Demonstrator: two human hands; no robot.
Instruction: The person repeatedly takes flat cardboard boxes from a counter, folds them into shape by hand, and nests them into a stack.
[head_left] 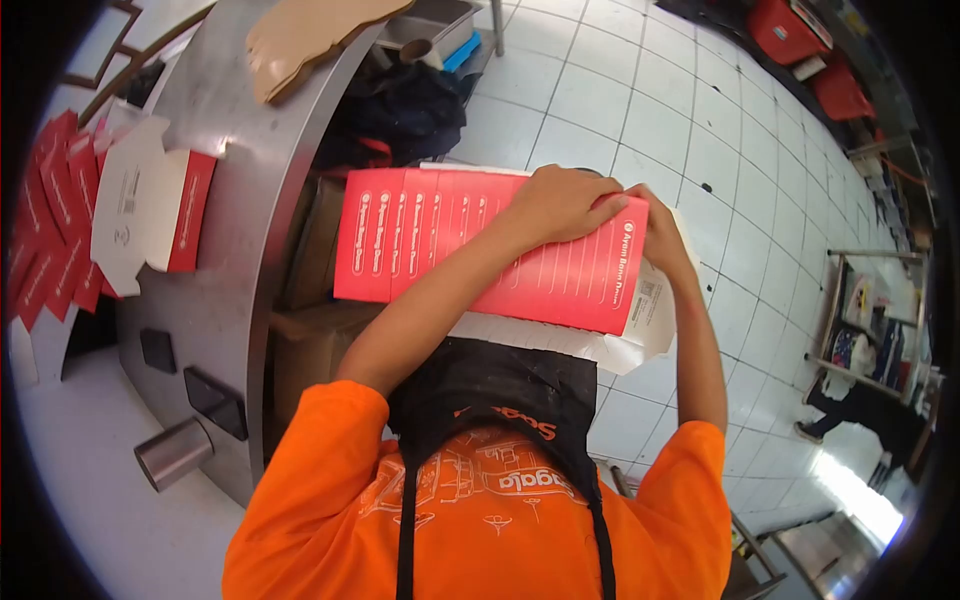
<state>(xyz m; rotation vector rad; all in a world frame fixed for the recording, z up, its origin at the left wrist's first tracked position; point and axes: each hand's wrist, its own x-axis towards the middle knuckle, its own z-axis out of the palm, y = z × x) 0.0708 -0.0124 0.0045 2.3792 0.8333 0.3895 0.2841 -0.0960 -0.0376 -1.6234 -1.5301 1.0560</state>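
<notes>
The cartons [430,235] lie right of the table [240,270]

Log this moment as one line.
left hand: on lined-up red boxes | right hand: at their right end | steel table, left: red-and-white box, two dark flat devices

Your only view: head-worn fisheye, pitched steeply down over your shirt [500,560], red cartons [560,285] close at mid-frame, tabletop [230,290] left, tiled floor [760,200] beyond.

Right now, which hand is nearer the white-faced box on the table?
Left. Left hand is on the red cartons, right of the white-faced box; right hand farther right, at the cartons' end.
</notes>
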